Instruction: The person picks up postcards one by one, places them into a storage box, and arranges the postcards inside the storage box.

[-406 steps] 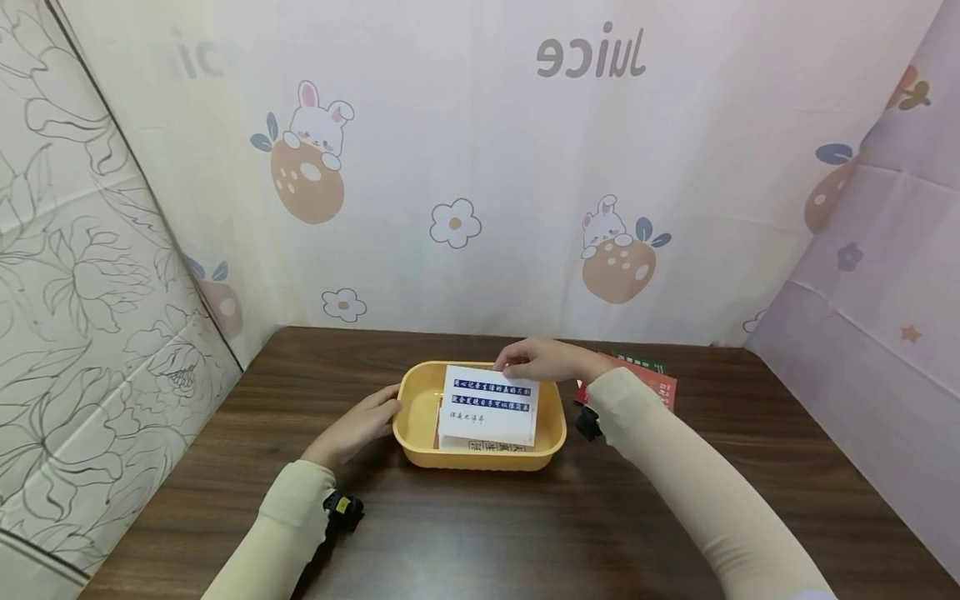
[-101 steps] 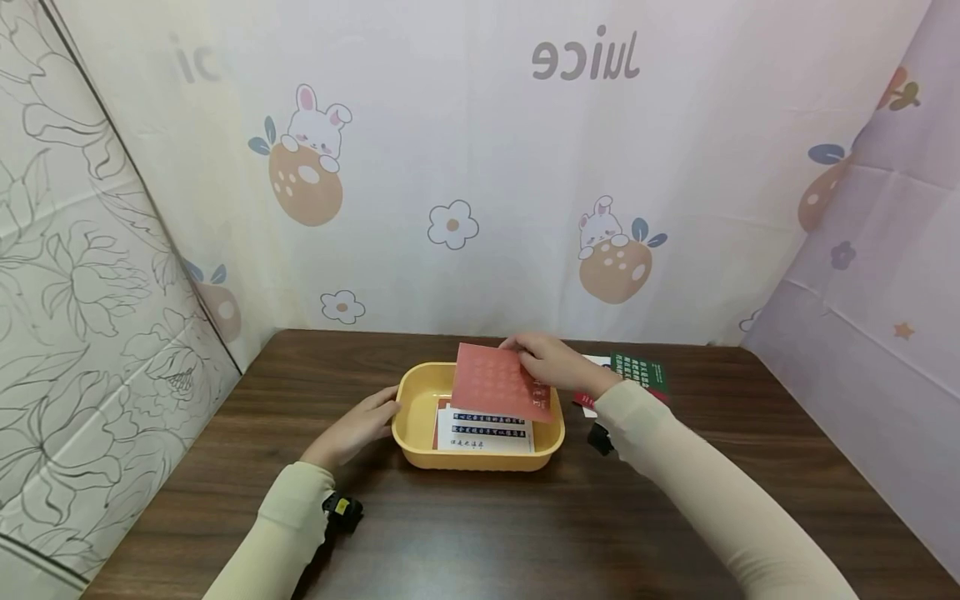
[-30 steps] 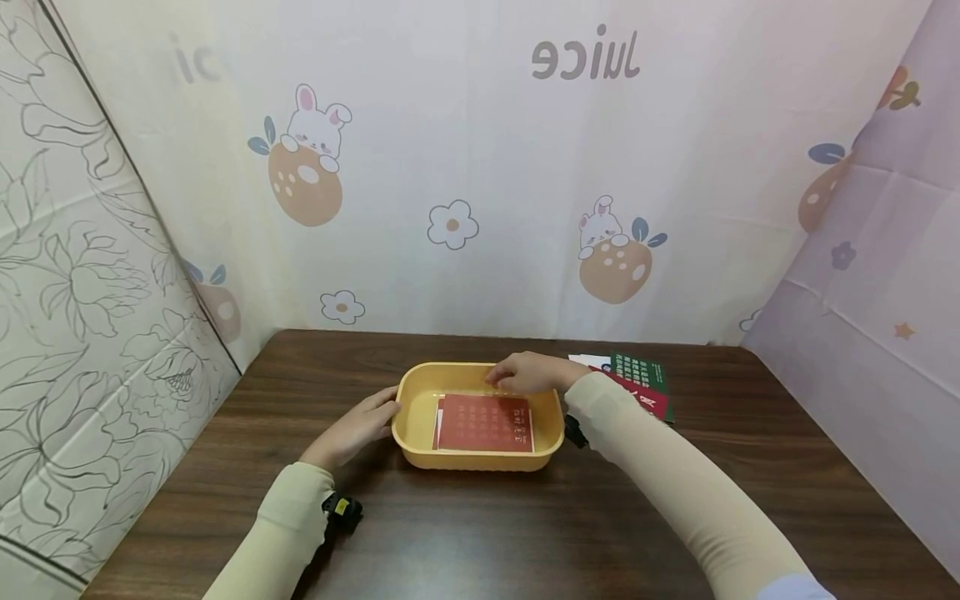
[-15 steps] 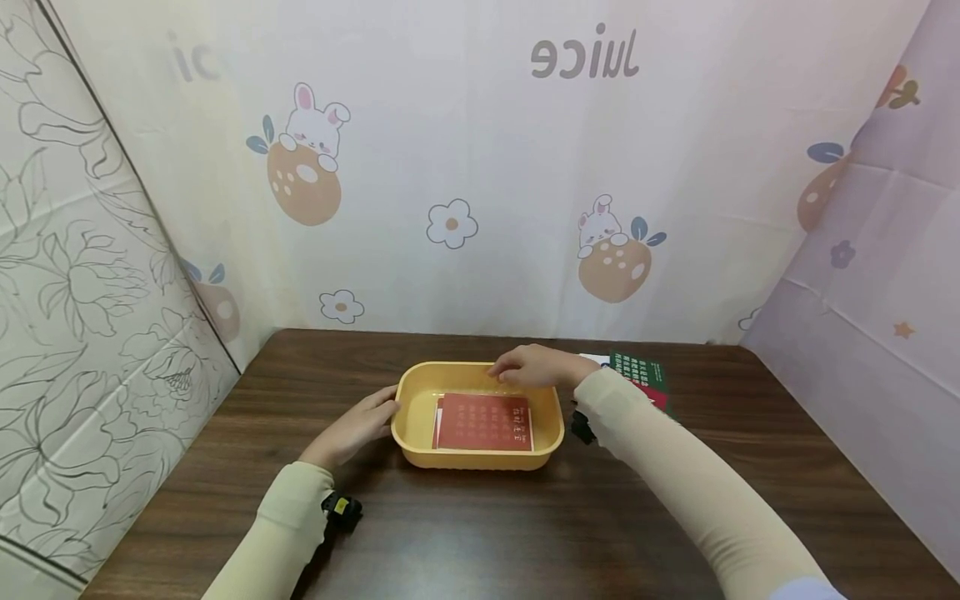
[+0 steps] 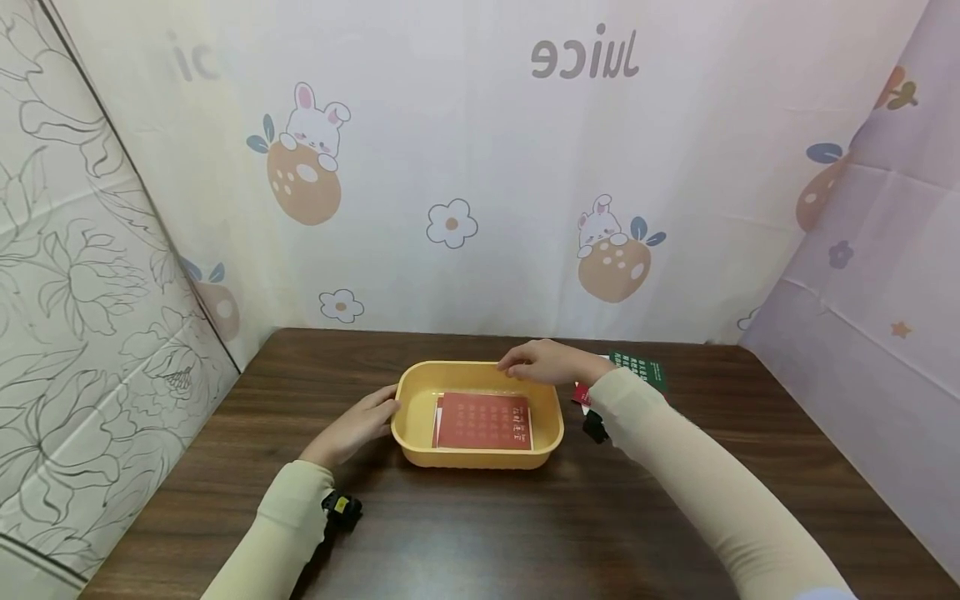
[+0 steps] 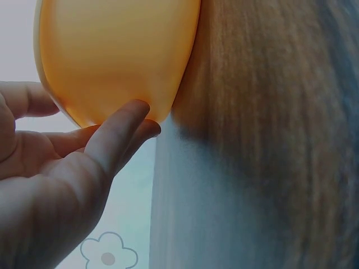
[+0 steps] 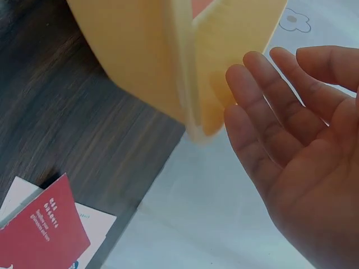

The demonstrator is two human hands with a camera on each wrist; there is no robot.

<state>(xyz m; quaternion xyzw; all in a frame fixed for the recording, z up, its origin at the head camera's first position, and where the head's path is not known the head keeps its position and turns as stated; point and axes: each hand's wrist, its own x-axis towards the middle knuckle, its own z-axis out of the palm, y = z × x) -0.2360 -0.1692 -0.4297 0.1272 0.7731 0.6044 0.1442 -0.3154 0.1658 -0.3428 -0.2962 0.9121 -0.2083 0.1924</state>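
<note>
A yellow plastic tub (image 5: pixel 420 458) stands on the table, with a red card (image 5: pixel 483 422) lying on top of other cards inside it. White edges of the cards underneath show at its left side. My left hand (image 5: pixel 360 427) rests against the tub's left end; in the left wrist view its fingers (image 6: pixel 120 129) lie along the outer wall. Over the tub's far right rim is my right hand (image 5: pixel 551 362), with nothing in it. Its spread fingers (image 7: pixel 263 101) show beside the tub wall in the right wrist view.
Right of the tub lie more cards, among them a green card (image 5: pixel 645 371) and a red card (image 7: pixel 47 227), partly behind the right forearm. The dark wooden table (image 5: pixel 480 533) meets a printed curtain (image 5: pixel 480 292) at its back edge.
Earlier my right hand brought a white card, then a red one, over the tub. The red card now lies inside, and the right hand has shifted rightward. The left hand has stayed put.
</note>
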